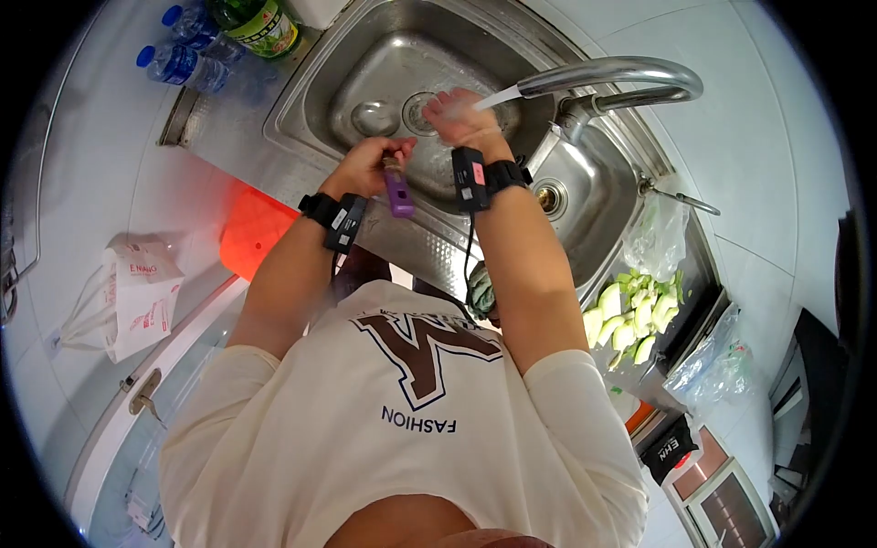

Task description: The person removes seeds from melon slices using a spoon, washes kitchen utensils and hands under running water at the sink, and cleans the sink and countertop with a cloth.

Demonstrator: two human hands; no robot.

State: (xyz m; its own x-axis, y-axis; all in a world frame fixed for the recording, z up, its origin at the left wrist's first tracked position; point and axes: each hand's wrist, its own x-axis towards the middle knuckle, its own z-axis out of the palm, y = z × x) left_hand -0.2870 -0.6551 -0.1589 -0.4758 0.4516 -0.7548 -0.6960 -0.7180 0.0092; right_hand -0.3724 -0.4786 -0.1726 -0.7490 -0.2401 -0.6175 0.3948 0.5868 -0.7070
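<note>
My left hand (373, 167) is closed around a tool with a purple handle (398, 194) that has a hole near its end. The working end is hidden by my fingers, so its kind cannot be made out. Over the larger basin of the steel sink (315, 100), my right hand (459, 114) is open under the running water from the curved faucet (612, 73). Its fingers are stretched out, slightly blurred, near the round drain (418, 111). Nothing shows in that hand. Each wrist wears a black strap with a small box.
Cut pale-green vegetable pieces (635, 315) lie right of the sink by a clear plastic bag (656, 237). Plastic water bottles (187, 68) and a green bottle (260, 27) stand at the left. An orange-red item (247, 233) and a white bag (142, 297) are lower left.
</note>
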